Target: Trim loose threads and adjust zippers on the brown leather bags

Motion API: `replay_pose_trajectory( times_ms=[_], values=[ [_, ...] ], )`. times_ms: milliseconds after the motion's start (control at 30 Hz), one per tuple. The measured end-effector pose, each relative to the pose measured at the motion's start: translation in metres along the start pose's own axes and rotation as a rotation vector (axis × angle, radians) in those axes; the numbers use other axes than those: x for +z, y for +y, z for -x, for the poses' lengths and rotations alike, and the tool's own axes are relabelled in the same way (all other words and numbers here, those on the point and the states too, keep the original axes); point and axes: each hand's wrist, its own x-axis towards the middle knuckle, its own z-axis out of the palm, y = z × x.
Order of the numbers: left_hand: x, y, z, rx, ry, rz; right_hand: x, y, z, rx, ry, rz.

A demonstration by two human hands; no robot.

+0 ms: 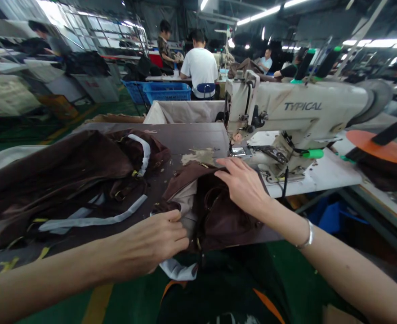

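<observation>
A dark brown bag (230, 216) lies at the table's near edge, its mouth open and its pale lining (186, 202) showing. My left hand (158, 240) is closed on the bag's left side, with its fingertips partly hidden. At the far rim, my right hand (242, 182) has its thumb and fingers round the bag's edge. A white-wrapped strap (180, 270) hangs below my left hand over the table edge. Just beyond my right fingers stands the needle area of a sewing machine (296, 105) marked TYPICAL.
More brown bags (66, 166) with white-wrapped handles are heaped on the left of the worn table (198, 135). An orange disc with a thread cone (392, 132) stands at right. Behind are blue baskets (167, 91) and a seated person in white (200, 63).
</observation>
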Motion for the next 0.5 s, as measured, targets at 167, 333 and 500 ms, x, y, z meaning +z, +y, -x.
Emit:
replay_pose_trajectory(
  times_ms=[167, 333, 500],
  values=[
    [-0.009, -0.008, -0.01, -0.027, -0.102, 0.12, 0.023, -0.03, 0.014, -0.367, -0.185, -0.071],
    [0.003, -0.036, -0.036, -0.339, -0.064, 0.083, 0.035, -0.023, 0.023, -0.181, -0.44, -0.051],
    [0.035, -0.072, -0.094, -0.449, -0.021, 0.08, 0.028, -0.018, 0.016, -0.156, -0.624, -0.067]
  ],
)
